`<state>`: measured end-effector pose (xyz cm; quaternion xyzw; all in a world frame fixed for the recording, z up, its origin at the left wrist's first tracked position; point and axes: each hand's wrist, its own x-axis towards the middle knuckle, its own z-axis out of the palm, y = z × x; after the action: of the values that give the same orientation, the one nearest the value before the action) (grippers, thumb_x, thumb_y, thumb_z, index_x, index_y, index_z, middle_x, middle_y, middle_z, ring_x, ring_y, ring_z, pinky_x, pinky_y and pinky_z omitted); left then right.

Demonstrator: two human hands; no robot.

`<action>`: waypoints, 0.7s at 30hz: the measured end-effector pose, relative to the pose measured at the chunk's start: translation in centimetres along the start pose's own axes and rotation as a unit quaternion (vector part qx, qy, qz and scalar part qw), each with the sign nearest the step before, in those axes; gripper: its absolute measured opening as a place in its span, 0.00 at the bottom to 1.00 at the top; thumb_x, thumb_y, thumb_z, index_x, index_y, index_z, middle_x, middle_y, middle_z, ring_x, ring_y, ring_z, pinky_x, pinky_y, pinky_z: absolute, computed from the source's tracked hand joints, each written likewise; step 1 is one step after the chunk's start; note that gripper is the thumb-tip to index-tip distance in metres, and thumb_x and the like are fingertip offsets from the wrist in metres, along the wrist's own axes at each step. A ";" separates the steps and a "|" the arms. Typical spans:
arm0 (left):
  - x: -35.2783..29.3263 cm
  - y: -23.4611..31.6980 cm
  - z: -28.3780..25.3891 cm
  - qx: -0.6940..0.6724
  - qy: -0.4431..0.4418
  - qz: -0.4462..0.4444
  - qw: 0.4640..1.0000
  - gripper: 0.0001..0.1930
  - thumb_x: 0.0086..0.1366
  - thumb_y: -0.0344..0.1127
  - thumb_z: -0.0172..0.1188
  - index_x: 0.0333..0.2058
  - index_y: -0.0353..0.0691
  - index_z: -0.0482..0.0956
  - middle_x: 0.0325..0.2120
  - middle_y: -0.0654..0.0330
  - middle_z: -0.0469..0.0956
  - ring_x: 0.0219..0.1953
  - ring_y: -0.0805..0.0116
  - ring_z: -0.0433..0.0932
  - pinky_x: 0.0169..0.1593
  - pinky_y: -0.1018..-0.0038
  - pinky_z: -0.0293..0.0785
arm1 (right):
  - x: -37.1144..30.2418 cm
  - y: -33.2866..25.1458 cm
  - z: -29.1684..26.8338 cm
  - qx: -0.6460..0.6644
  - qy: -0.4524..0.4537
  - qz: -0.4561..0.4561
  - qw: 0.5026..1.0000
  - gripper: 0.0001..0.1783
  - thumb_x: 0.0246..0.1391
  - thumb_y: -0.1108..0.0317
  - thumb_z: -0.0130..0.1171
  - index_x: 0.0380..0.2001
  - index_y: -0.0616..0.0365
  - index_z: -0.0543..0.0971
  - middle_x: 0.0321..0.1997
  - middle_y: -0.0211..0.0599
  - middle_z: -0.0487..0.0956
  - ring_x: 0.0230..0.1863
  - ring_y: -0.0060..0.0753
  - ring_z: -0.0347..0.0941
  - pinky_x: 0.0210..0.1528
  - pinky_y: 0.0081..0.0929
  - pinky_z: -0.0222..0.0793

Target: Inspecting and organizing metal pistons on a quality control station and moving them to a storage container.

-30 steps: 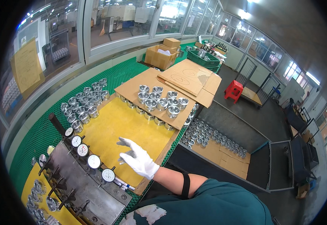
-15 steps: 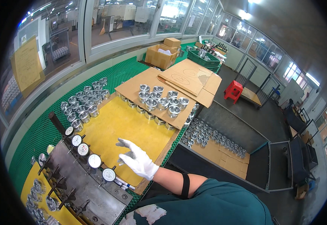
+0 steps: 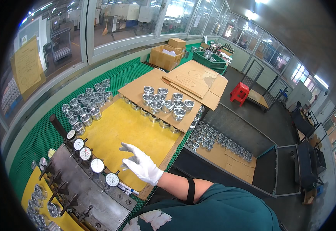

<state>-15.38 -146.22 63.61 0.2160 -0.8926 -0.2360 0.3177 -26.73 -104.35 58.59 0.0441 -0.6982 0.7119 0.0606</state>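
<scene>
Not much luck reading anything here tbh. The tan sheet at the left of the frame, in front of the window, has ruled lines and writing, but it's way too small to make out. Near its top there's a pale notice with a little triangle sign. The cardboard sheet, top middle, has circled hand-drawn marks, scrawly af. Lower left, the dial gauges have round white faces with scale markings, one showing some red, figures too tiny for me.
</scene>
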 end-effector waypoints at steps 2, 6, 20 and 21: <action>0.0 0.0 0.0 -0.001 0.001 0.003 1.000 0.19 0.59 0.50 0.70 0.28 0.37 0.84 0.24 0.57 0.82 0.24 0.66 0.78 0.30 0.70 0.74 | 0.0 0.2 0.0 0.003 -0.002 -0.002 1.000 0.33 0.64 0.71 0.52 0.69 0.62 0.54 0.65 0.46 0.66 0.44 0.31 0.78 0.48 0.28 0.77; 0.0 0.2 0.0 -0.033 -0.003 -0.004 0.999 0.19 0.59 0.51 0.69 0.28 0.38 0.84 0.23 0.59 0.82 0.24 0.67 0.77 0.30 0.71 0.74 | 0.1 0.3 0.1 -0.002 -0.006 -0.003 1.000 0.33 0.64 0.70 0.53 0.69 0.62 0.54 0.65 0.47 0.66 0.44 0.31 0.78 0.48 0.28 0.76; -0.4 0.0 -0.1 -0.029 0.012 0.027 0.999 0.18 0.60 0.49 0.69 0.29 0.36 0.83 0.25 0.57 0.82 0.25 0.67 0.78 0.30 0.72 0.75 | -0.3 -0.4 0.2 -0.015 -0.009 -0.003 1.000 0.33 0.64 0.68 0.53 0.68 0.62 0.55 0.64 0.46 0.67 0.44 0.31 0.79 0.48 0.28 0.76; -0.4 0.4 -0.2 -0.044 0.007 0.017 0.999 0.18 0.60 0.49 0.69 0.29 0.36 0.83 0.25 0.57 0.82 0.25 0.66 0.78 0.30 0.72 0.75 | -0.3 -0.4 0.2 -0.015 -0.009 -0.003 1.000 0.33 0.64 0.68 0.53 0.68 0.62 0.55 0.64 0.46 0.67 0.44 0.31 0.79 0.48 0.28 0.76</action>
<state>-15.05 -145.76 63.73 0.1881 -0.8826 -0.2677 0.3376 -26.39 -104.60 58.95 0.0520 -0.7093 0.7007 0.0573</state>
